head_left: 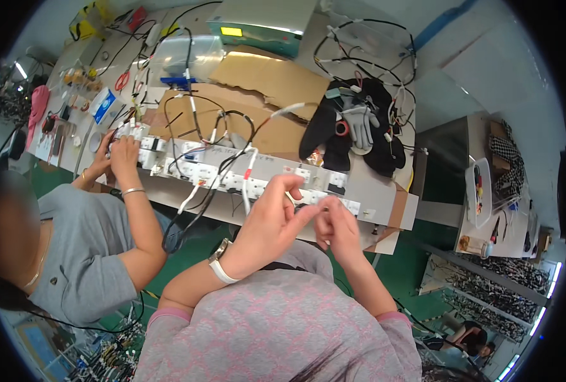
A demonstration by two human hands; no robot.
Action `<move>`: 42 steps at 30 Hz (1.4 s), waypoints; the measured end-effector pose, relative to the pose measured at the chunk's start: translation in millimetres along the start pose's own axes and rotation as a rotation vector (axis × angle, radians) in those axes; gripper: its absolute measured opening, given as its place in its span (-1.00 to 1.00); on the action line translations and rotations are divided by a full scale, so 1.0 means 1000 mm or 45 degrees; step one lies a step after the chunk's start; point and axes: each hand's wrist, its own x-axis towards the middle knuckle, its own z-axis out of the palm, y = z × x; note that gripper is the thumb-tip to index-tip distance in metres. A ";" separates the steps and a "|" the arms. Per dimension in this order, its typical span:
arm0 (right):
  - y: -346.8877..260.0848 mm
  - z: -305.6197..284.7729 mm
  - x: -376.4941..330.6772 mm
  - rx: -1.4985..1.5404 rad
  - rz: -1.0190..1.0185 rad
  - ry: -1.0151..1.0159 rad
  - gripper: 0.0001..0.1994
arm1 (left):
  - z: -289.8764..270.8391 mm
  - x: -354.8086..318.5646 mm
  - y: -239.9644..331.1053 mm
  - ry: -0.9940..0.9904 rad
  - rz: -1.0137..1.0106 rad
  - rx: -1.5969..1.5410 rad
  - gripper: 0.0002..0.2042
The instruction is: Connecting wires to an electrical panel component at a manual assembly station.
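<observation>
Both my hands meet over the near edge of the workbench, in front of a row of white fixture blocks [232,181]. My left hand [267,219], with a watch at its wrist, has its fingers curled and its thumb stretched toward the other hand. Its grip is closed around something small and dark that I cannot make out. My right hand [339,230] is closed in a pinch against the left fingertips; whatever it holds is hidden. Left of my hands, a black cable harness [222,167] with white-wrapped ends lies across the blocks. A white-sleeved cable [248,180] with a red band hangs beside my left hand.
A co-worker's hands [120,153] work at the strip's left end. Flattened cardboard [267,75] and a green-fronted box [260,32] lie behind. Grey gloves [360,127] rest on black cloth [385,149] at right, near coiled cables [365,60]. A side table holds a tray [480,191].
</observation>
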 end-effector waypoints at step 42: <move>0.029 -0.090 0.106 -0.881 -0.360 0.015 -0.89 | 0.024 0.073 -0.122 0.316 -0.086 0.507 -0.91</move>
